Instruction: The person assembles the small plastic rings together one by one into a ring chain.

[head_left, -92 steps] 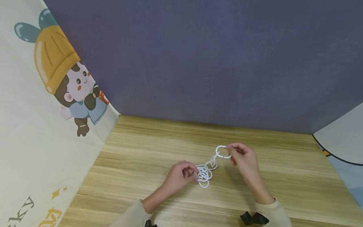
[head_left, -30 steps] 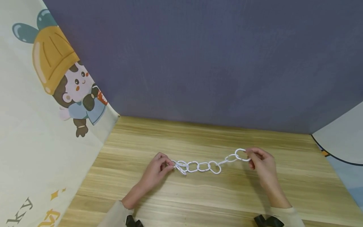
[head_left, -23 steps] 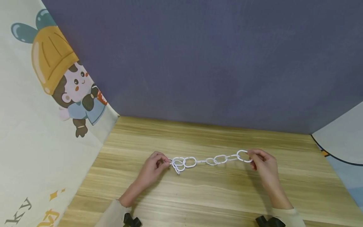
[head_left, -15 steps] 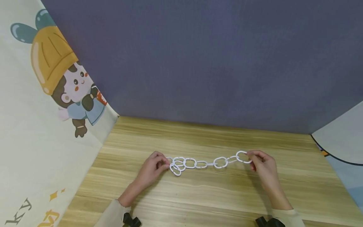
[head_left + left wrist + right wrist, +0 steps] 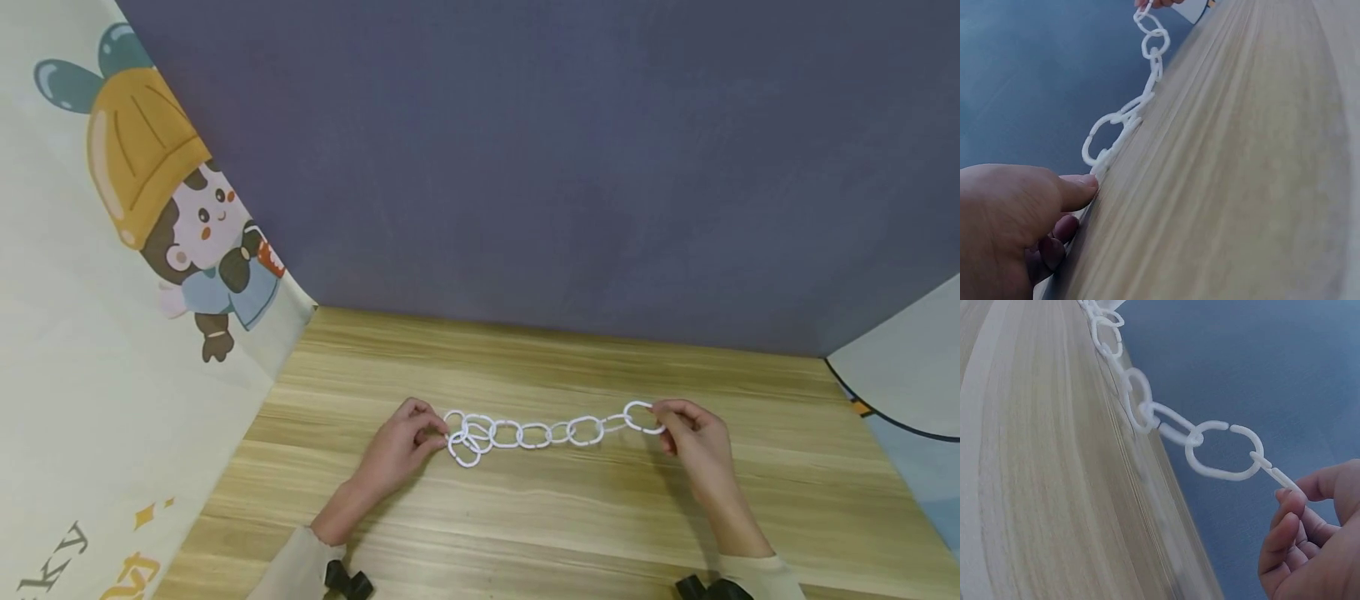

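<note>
A white plastic chain of oval links stretches between my two hands. My right hand pinches the end link between thumb and finger, and that end hangs raised off the wood in the right wrist view. At the other end my left hand pinches a link, where several links bunch and overlap beside the fingertips. In the left wrist view the left thumb lies right at the chain's end, and the links there run close along the tabletop. Small gaps show in some links.
The wood-grain tabletop lies under both hands. A dark blue-grey panel rises along its back edge. At the left stands a pale wall with a printed cartoon figure; another pale panel is at the right.
The links were heaped by the left hand; the hands have since moved apart, drawing the chain out into a line. Over the last half second the middle links have sagged and turned slightly.
</note>
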`<action>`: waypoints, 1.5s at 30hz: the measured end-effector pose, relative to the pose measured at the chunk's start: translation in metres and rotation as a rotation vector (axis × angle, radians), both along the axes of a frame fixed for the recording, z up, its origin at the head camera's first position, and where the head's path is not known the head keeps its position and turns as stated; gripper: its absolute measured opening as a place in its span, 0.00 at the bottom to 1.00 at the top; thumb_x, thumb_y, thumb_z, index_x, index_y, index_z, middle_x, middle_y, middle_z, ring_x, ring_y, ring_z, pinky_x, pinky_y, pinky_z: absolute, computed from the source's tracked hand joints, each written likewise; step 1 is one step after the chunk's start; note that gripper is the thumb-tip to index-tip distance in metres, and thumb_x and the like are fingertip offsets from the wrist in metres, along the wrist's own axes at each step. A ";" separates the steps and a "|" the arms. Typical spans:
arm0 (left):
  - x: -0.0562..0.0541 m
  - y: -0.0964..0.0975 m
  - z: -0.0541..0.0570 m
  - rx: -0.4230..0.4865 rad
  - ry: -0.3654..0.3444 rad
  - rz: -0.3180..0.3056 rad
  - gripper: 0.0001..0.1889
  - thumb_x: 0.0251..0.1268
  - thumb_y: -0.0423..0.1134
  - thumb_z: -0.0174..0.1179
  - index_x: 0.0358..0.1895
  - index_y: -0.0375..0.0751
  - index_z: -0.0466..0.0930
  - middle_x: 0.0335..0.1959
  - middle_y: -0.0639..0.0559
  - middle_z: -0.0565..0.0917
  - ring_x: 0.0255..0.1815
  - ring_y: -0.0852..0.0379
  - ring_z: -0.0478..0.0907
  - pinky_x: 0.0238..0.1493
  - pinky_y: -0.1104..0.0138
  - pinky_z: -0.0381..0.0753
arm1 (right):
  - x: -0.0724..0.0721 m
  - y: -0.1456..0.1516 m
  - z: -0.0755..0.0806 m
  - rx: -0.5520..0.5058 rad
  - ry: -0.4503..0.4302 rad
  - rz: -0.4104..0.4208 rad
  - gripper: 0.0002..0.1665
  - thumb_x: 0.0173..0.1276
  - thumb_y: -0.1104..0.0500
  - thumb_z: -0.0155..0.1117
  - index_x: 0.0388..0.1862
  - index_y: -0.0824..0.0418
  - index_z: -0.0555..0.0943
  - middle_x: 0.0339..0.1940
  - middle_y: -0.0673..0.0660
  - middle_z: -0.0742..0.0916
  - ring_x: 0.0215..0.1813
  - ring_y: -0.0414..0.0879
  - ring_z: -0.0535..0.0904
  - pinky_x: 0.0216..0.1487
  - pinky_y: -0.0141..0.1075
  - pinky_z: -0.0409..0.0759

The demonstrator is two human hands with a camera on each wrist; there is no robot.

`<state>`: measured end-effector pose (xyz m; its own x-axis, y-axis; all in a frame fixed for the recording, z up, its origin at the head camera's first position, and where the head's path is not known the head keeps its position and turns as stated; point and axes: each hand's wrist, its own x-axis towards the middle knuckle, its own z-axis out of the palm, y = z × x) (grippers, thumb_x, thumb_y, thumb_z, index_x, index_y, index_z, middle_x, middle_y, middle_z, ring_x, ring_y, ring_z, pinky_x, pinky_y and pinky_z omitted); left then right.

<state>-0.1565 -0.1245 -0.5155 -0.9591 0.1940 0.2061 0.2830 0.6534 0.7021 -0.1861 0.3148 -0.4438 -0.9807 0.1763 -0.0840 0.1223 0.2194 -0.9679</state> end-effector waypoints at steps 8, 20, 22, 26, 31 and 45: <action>0.010 0.010 -0.001 0.024 0.076 -0.126 0.11 0.72 0.36 0.76 0.53 0.48 0.92 0.51 0.54 0.80 0.34 0.70 0.73 0.35 0.72 0.80 | -0.008 0.005 -0.003 -0.004 0.001 0.010 0.10 0.84 0.64 0.64 0.49 0.72 0.87 0.25 0.46 0.85 0.23 0.38 0.76 0.24 0.30 0.77; 0.011 0.018 -0.002 -0.170 0.139 -0.179 0.14 0.76 0.46 0.73 0.60 0.51 0.92 0.50 0.58 0.77 0.38 0.67 0.74 0.38 0.70 0.80 | -0.017 0.009 -0.004 -0.027 0.004 0.007 0.09 0.84 0.64 0.65 0.47 0.69 0.89 0.26 0.48 0.86 0.23 0.38 0.76 0.23 0.30 0.77; 0.010 0.015 -0.001 -0.161 0.153 -0.153 0.12 0.76 0.46 0.73 0.57 0.51 0.93 0.50 0.57 0.78 0.39 0.66 0.76 0.39 0.68 0.82 | -0.017 0.010 -0.004 -0.027 0.003 0.008 0.09 0.84 0.64 0.65 0.47 0.69 0.89 0.27 0.48 0.86 0.23 0.38 0.76 0.23 0.30 0.77; 0.007 0.004 -0.002 -0.134 0.177 -0.101 0.09 0.77 0.43 0.72 0.54 0.50 0.93 0.49 0.56 0.79 0.38 0.65 0.77 0.39 0.67 0.82 | -0.017 0.013 -0.004 -0.024 0.008 0.014 0.09 0.85 0.64 0.64 0.47 0.69 0.89 0.27 0.48 0.86 0.24 0.39 0.76 0.24 0.30 0.77; 0.001 -0.012 -0.005 -0.135 0.172 -0.043 0.08 0.78 0.42 0.72 0.53 0.49 0.93 0.49 0.55 0.79 0.38 0.65 0.77 0.40 0.66 0.83 | -0.017 0.015 -0.004 -0.035 0.008 0.013 0.10 0.85 0.64 0.63 0.46 0.67 0.89 0.27 0.47 0.85 0.24 0.39 0.76 0.24 0.31 0.77; -0.004 -0.033 -0.003 -0.159 0.113 0.021 0.12 0.75 0.41 0.75 0.57 0.47 0.92 0.53 0.51 0.79 0.41 0.59 0.80 0.43 0.59 0.85 | -0.015 0.017 -0.006 -0.039 -0.011 -0.008 0.10 0.85 0.63 0.64 0.46 0.67 0.89 0.26 0.46 0.85 0.24 0.38 0.76 0.25 0.30 0.77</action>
<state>-0.1609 -0.1571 -0.5182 -0.9358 0.2126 0.2811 0.3391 0.7604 0.5538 -0.2009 0.3323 -0.4495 -0.9784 0.1803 -0.1015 0.1344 0.1809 -0.9743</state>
